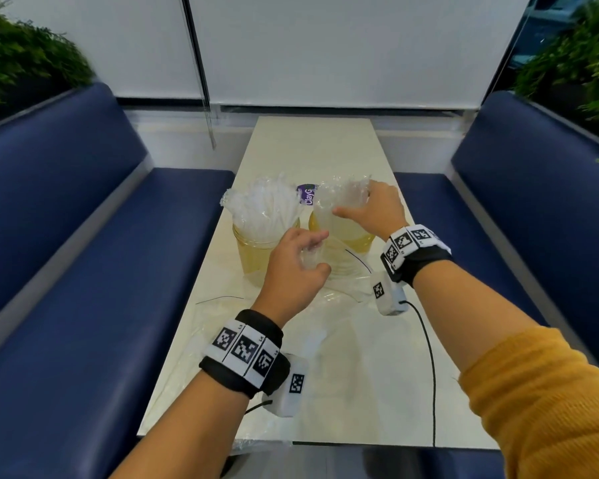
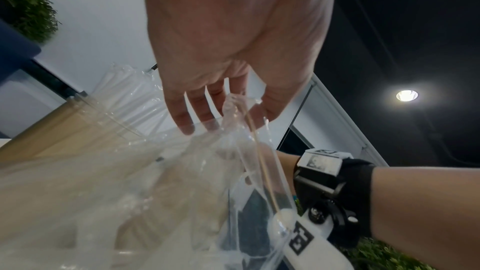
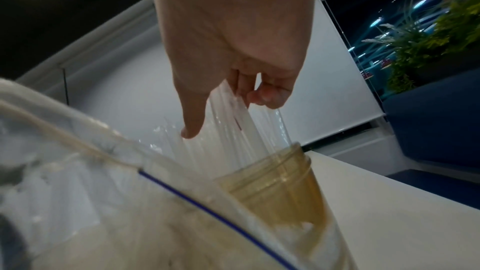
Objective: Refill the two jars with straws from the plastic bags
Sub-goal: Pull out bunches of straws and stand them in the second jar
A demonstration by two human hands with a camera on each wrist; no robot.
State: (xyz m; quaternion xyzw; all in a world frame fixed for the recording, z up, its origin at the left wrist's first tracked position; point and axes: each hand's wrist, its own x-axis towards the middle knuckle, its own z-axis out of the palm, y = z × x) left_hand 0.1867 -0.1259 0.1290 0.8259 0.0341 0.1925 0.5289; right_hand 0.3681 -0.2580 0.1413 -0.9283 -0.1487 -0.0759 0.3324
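Observation:
Two yellowish clear jars stand mid-table. The left jar [image 1: 253, 252] is packed with wrapped clear straws [image 1: 265, 205]. My right hand [image 1: 353, 202] is over the right jar [image 1: 357, 238], its fingers curled round the tops of a bundle of straws [image 3: 233, 137] that stand in that jar [image 3: 280, 182]. My left hand [image 1: 312, 259] is in front of the jars and pinches the crumpled edge of a clear plastic bag [image 2: 233, 171] between thumb and fingers. The bag with its blue zip line [image 3: 207, 209] hangs down to the table beside the right jar.
Blue padded benches [image 1: 83, 271] flank the narrow pale table [image 1: 325, 143] on both sides. A second flat clear bag [image 1: 229, 340] lies on the near half. A purple label [image 1: 306, 193] shows behind the jars. A black cable [image 1: 431, 368] trails from my right wrist.

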